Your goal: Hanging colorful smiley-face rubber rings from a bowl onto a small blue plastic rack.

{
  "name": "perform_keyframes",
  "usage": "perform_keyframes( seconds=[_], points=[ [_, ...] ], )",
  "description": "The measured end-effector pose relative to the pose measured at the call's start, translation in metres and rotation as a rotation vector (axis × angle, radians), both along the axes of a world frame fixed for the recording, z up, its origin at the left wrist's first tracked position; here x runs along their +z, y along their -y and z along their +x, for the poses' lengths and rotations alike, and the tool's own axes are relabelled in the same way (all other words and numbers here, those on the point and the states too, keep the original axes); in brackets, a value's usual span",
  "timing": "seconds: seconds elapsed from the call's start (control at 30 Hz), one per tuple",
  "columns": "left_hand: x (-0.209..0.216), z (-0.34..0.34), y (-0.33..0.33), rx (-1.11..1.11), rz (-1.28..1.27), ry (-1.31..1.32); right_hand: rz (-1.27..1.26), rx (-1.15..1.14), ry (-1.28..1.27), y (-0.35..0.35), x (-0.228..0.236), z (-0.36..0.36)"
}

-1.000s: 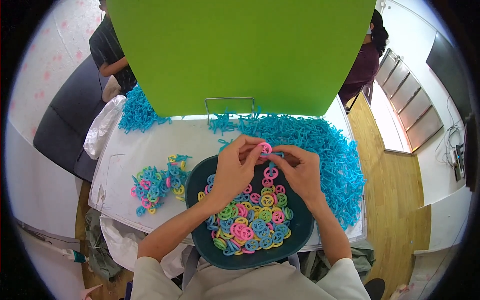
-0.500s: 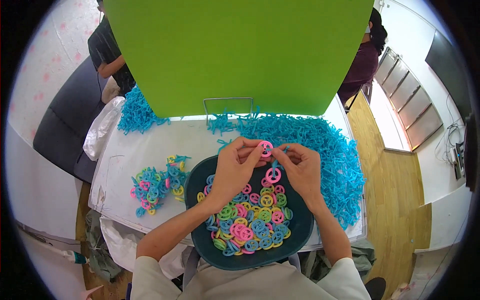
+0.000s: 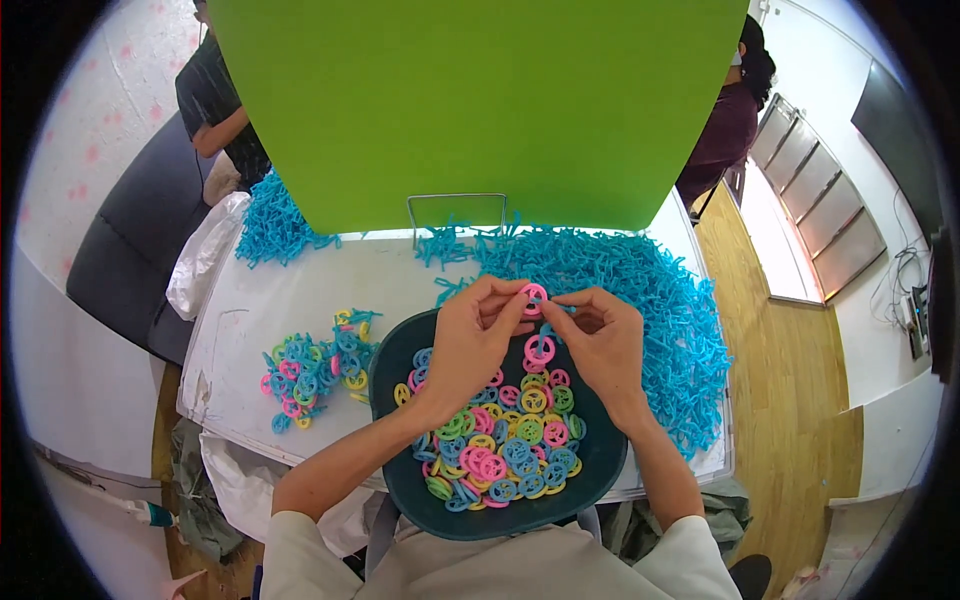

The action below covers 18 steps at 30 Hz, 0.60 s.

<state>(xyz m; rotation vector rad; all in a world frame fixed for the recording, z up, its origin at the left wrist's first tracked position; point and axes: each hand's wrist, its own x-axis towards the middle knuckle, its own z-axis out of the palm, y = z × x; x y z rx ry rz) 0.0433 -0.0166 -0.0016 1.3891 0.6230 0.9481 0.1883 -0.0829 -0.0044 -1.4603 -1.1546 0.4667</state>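
Observation:
Between the thumb and fingertips of my left hand (image 3: 470, 345) is a small pink plastic wheel (image 3: 535, 298) with spokes. My right hand (image 3: 603, 345) pinches a thin blue plastic piece (image 3: 566, 308) against that wheel; the fingers partly hide where they meet. Just below the fingertips a second pink wheel (image 3: 540, 350) hangs from a blue stem that joins up into my grip. Both hands are over a dark green tub (image 3: 607, 468), which holds many loose pink, blue, green and yellow wheels (image 3: 490, 465).
A large heap of blue plastic pieces (image 3: 670, 330) covers the right of the white table (image 3: 235, 350). Joined wheel pieces (image 3: 305, 375) are piled left of the tub. Behind stands a green panel (image 3: 480, 110) with a wire stand (image 3: 456, 197). Two people sit beyond it.
The hanging pink wheel has swung slightly left and up. My right hand's fingers have pressed a little closer to the wheel in my left hand.

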Motion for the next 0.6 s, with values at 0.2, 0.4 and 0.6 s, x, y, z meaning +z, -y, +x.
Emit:
perform_keyframes(
  seconds=[0.2, 0.4, 0.6],
  points=[
    [0.004, -0.007, -0.013, -0.057, -0.159, 0.076, 0.004, 0.242, -0.076, 0.0, 0.004, 0.004],
    [0.036, -0.06, -0.034, 0.133, 0.064, -0.166, 0.164, 0.003, 0.002, -0.005, 0.007, 0.051],
    [0.024, -0.163, -0.064, 0.393, 0.5, -0.875, -0.263, -0.038, 0.608, 0.004, -0.012, 0.111]
  ],
)
